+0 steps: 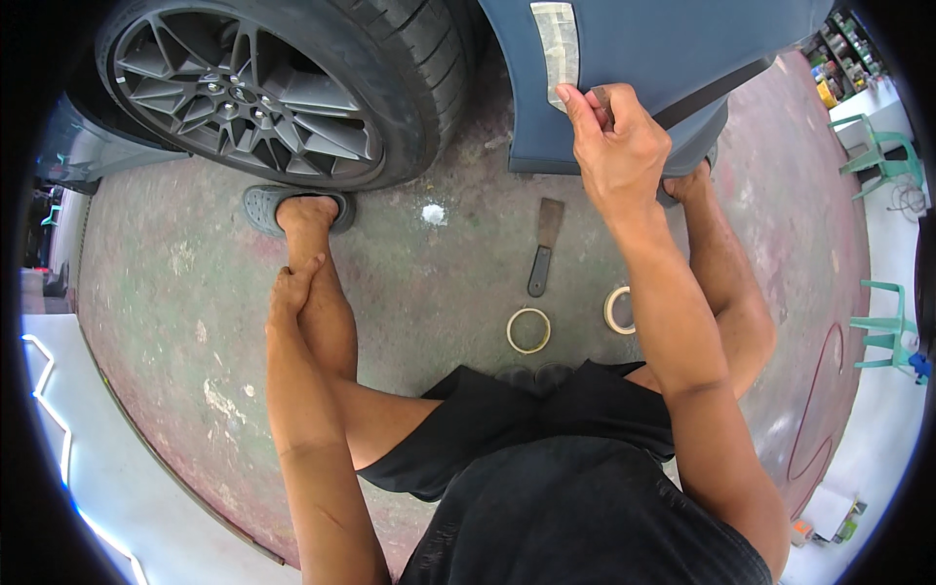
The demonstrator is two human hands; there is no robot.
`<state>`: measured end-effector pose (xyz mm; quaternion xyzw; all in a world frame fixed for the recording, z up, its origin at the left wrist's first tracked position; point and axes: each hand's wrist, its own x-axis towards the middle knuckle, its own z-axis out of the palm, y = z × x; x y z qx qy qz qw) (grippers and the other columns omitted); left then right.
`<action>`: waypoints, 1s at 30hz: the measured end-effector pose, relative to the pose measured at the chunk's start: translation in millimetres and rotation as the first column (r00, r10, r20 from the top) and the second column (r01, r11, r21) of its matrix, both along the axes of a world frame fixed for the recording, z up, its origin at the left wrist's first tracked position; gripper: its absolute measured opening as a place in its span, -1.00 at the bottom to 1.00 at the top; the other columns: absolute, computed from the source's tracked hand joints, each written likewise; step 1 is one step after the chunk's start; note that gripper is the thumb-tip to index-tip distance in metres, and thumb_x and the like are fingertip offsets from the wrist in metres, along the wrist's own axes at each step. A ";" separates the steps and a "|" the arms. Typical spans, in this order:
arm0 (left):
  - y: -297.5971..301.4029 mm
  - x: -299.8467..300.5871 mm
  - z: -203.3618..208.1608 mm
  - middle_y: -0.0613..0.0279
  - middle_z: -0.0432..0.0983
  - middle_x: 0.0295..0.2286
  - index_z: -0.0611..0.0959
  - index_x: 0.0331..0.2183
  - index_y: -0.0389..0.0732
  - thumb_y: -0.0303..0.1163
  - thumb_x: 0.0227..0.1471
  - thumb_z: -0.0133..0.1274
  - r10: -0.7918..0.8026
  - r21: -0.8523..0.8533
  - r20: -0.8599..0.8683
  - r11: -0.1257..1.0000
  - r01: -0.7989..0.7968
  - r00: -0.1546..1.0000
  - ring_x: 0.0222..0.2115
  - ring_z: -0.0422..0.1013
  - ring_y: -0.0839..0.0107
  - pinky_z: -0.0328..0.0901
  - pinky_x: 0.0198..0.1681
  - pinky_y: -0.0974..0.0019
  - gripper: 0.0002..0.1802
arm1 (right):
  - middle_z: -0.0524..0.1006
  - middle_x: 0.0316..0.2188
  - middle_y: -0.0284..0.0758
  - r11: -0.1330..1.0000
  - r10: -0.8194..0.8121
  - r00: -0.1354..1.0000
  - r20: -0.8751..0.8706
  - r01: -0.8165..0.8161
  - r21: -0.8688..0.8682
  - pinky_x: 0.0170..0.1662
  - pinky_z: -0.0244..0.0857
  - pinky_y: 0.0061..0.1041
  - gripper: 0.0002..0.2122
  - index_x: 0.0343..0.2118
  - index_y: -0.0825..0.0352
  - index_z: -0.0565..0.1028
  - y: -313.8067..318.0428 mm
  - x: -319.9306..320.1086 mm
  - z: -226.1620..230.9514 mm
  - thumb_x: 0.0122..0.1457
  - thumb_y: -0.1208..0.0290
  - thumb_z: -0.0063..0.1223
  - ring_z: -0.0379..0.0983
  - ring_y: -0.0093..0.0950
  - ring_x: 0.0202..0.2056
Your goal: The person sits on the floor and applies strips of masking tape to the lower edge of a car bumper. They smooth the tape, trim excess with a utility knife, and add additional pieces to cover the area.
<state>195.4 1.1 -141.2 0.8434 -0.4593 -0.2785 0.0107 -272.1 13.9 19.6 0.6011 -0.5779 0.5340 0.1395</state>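
My right hand (624, 146) is raised against the blue car body panel (673, 49) behind the wheel. Its fingers are closed round a small flat brownish piece (605, 105), mostly hidden, so its kind is unclear. The thumb tip meets the lower end of a pale strip of masking tape (558, 49) stuck along the panel's edge. Lower left, my left hand (292, 291) is closed round my left shin (327, 322). On the floor between my feet lies a putty knife (546, 249) with a black handle, its blade pointing toward the car.
Two tape rolls (528, 331) (612, 310) lie flat nearer me. A car wheel (244, 93) stands at the upper left, with a patch of white powder (434, 214) on the floor beside it. Green plastic chairs (882, 327) and a stocked shelf (846, 49) are far right.
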 end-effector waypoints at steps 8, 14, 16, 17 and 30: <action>-2.9 19.6 -14.6 -0.42 0.33 0.21 0.34 0.26 -0.56 0.49 -0.20 0.18 -0.018 0.004 -0.056 1.000 0.019 0.998 0.27 0.28 -0.13 0.16 0.33 0.00 0.37 | 0.53 -0.55 -0.27 0.997 0.082 0.997 -0.003 -0.082 0.006 -0.50 0.33 -0.37 -0.84 -0.34 0.37 0.55 0.1 2.7 3.4 0.21 0.40 0.31 0.47 -0.29 -0.57; -3.7 12.2 -13.5 -0.40 0.34 0.21 0.35 0.26 -0.54 0.50 -0.20 0.18 0.004 -0.005 -0.005 1.000 -0.004 1.000 0.28 0.27 -0.13 0.16 0.33 0.00 0.37 | 0.54 -0.40 -0.11 0.965 0.242 0.961 0.138 -0.252 0.066 -0.40 0.39 -0.26 -0.83 -0.11 0.45 0.56 33.1 13.1 4.7 0.30 0.53 0.11 0.51 -0.19 -0.47; -6.3 13.0 -12.8 -0.40 0.33 0.21 0.35 0.26 -0.54 0.50 -0.20 0.17 -0.013 0.016 -0.003 1.000 0.013 1.000 0.28 0.27 -0.13 0.16 0.34 0.00 0.37 | 0.55 -0.43 -0.12 0.969 0.219 0.969 0.119 -0.230 0.093 -0.40 0.40 -0.25 -0.83 -0.11 0.47 0.56 33.8 14.9 -2.4 0.29 0.54 0.11 0.51 -0.18 -0.49; -6.8 13.3 -12.6 -0.40 0.33 0.21 0.35 0.26 -0.54 0.50 -0.19 0.17 -0.021 0.026 -0.002 0.999 0.021 1.000 0.28 0.27 -0.13 0.16 0.34 0.00 0.37 | 0.55 -0.44 -0.12 0.970 0.208 0.972 0.110 -0.219 0.106 -0.40 0.41 -0.25 -0.83 -0.11 0.48 0.55 33.6 15.4 -5.6 0.29 0.55 0.11 0.51 -0.18 -0.49; -1.7 9.2 -12.1 -0.43 0.35 0.19 0.36 0.25 -0.58 0.50 -0.19 0.16 -0.009 -0.026 -0.020 1.000 0.009 1.000 0.27 0.28 -0.14 0.16 0.33 0.00 0.37 | 0.60 -0.60 -0.27 0.988 0.142 0.986 -0.087 -0.147 -0.048 -0.49 0.41 -0.53 -0.94 -0.33 0.39 0.59 7.0 11.9 15.4 0.20 0.54 0.26 0.57 -0.45 -0.59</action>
